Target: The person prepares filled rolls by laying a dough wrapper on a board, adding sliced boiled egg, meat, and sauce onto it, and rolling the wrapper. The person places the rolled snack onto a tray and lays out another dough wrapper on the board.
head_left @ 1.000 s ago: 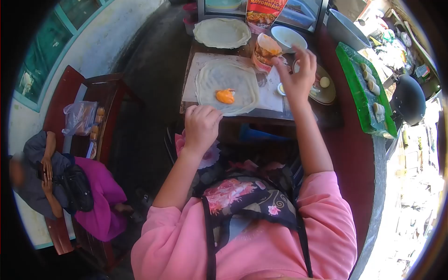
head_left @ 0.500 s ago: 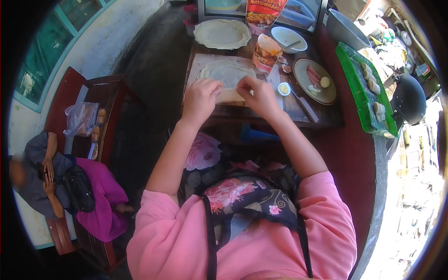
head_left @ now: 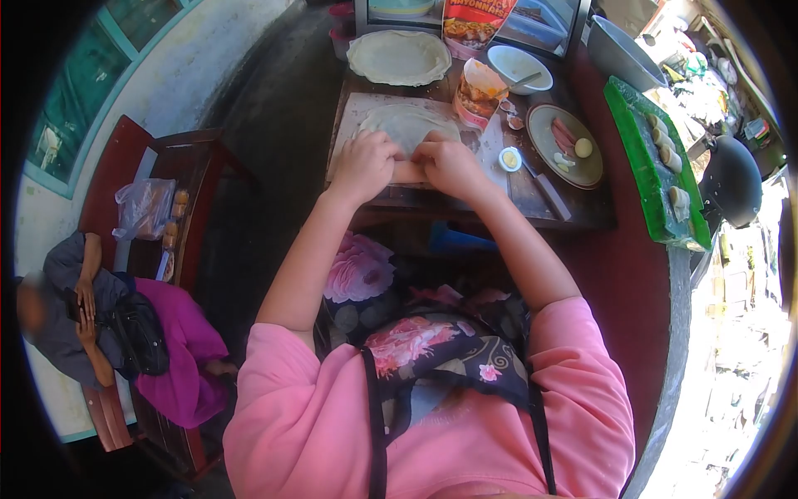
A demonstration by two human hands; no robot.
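A thin round dough wrapper point(head_left: 407, 121) lies on a pale board point(head_left: 347, 133) at the table's near side. My left hand point(head_left: 366, 165) is closed on the wrapper's near edge, fingers curled down. Close beside it, my right hand point(head_left: 453, 169) grips the same edge with bent fingers. A folded, roll-like part of the wrapper shows between the hands; its filling is hidden. Right of my right hand are a cut egg half point(head_left: 509, 159) and a knife point(head_left: 549, 193). Beyond the hands stands an opened mayonnaise pouch point(head_left: 479, 93).
A stack of wrappers point(head_left: 399, 58) sits at the back. To the right are a plate point(head_left: 586, 170) with egg and pink meat strips, a white bowl point(head_left: 519, 66) with a spoon, and a green tray point(head_left: 657, 200) of rolls. A person point(head_left: 91, 324) sits at left.
Both hands have lowered onto the wrapper's near edge and come closer together. Earlier they hovered with pinched fingers near it; now the edge is folded between them.
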